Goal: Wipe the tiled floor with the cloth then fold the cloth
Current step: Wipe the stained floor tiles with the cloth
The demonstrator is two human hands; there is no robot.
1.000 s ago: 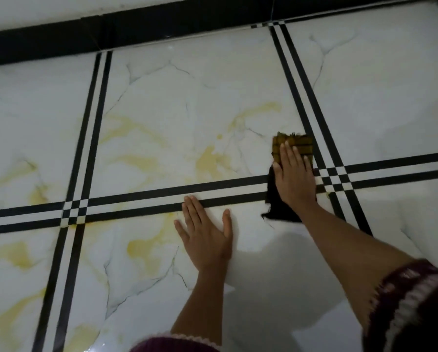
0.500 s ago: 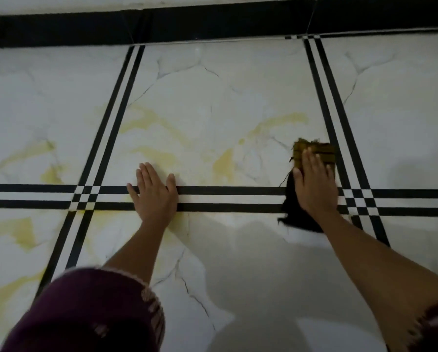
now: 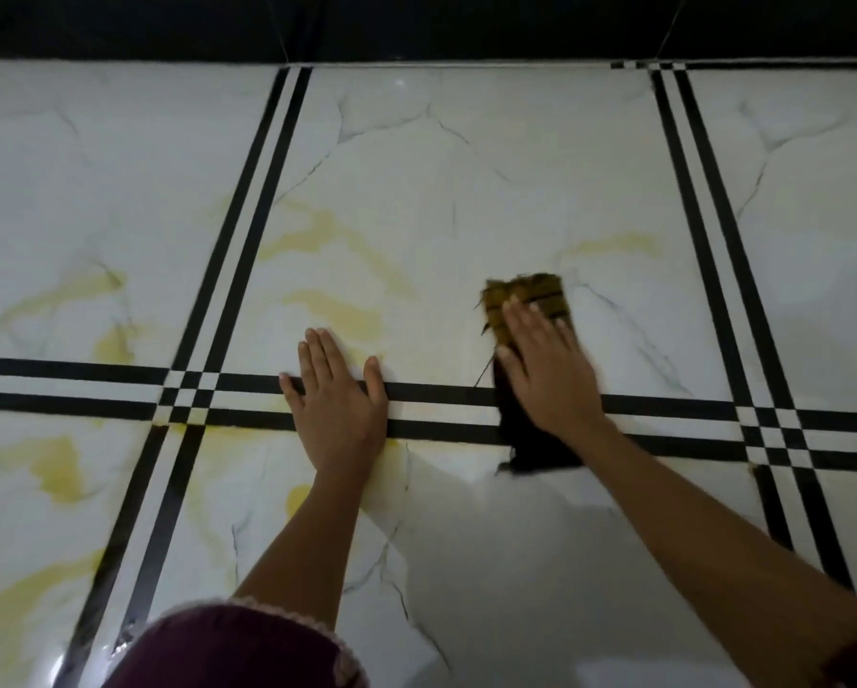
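Note:
A small cloth (image 3: pixel 528 297), mustard-yellow at its far end and black at its near end, lies flat on the white marbled tiled floor (image 3: pixel 416 181). My right hand (image 3: pixel 550 374) presses down on the cloth with flat fingers, covering its middle; the hand is slightly blurred. The black end of the cloth pokes out under my wrist across the black tile stripes. My left hand (image 3: pixel 339 394) rests flat on the floor to the left of the cloth, fingers apart, on the horizontal black stripes, holding nothing.
A black skirting band (image 3: pixel 416 22) runs along the far edge of the floor. Black double stripes (image 3: pixel 247 225) divide the tiles. Dark maroon sleeves (image 3: pixel 237 648) sit at the bottom of the view. My shadow falls on the near tiles.
My right hand and the cloth have slid left, away from the stripe crossing onto the middle tile. My left hand has shifted along the horizontal stripes. The camera has moved nearer the wall.

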